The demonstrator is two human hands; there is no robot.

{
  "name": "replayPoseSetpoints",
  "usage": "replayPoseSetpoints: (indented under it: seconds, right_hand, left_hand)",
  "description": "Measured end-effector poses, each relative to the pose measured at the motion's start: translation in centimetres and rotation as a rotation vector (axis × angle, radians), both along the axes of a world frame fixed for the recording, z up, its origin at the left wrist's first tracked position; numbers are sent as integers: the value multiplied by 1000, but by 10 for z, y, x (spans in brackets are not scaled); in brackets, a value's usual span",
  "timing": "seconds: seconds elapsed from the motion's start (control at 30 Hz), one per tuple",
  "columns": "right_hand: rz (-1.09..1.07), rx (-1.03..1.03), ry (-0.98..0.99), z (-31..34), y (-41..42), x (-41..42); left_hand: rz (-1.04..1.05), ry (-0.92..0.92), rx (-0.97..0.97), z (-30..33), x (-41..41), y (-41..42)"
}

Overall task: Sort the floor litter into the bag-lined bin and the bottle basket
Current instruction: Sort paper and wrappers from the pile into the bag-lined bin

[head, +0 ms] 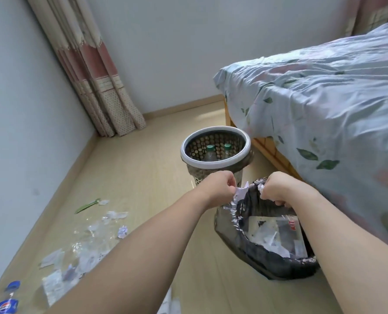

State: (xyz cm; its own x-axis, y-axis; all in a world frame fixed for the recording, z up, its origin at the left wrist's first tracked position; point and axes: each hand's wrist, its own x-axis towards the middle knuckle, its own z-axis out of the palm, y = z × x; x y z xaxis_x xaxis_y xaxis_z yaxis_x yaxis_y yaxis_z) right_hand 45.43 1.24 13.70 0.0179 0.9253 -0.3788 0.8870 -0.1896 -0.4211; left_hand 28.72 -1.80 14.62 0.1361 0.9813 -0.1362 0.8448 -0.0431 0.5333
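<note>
The bin lined with a black bag [251, 261] stands on the floor by the bed, with paper scraps and wrappers inside. My left hand [217, 185] pinches a torn white paper [240, 192] over the bin's far rim. My right hand [276, 186] grips the bag's edge at the far rim, fingers curled. Behind stands the perforated basket with a white rim [215, 162], holding two green-capped bottles [211, 152]. Litter [93, 241] of plastic and paper scraps lies on the floor at left, with a blue-capped cola bottle [7, 300] at the bottom left corner.
A bed with a pale blue floral cover [319, 105] fills the right side, close to the bin. A curtain [102, 87] hangs in the far corner. A green leaf [86, 206] lies near the left wall. Bare wooden floor shows between the litter and the bin.
</note>
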Motion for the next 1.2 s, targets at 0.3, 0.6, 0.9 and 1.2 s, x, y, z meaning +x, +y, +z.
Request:
replayPoseSetpoints:
  seconds: [0.3, 0.6, 0.9, 1.2]
  right_hand:
    - [11, 24, 1, -9, 3, 18]
    - [247, 137, 132, 3, -8, -77]
    - [655, 185, 42, -5, -84, -270]
    - [845, 16, -223, -101, -162, -376]
  left_hand:
    - [-35, 38, -116, -12, 29, 8]
    - [115, 91, -72, 3, -59, -17]
    - [367, 143, -180, -10, -265, -116]
    - [507, 273, -581, -133, -429, -262]
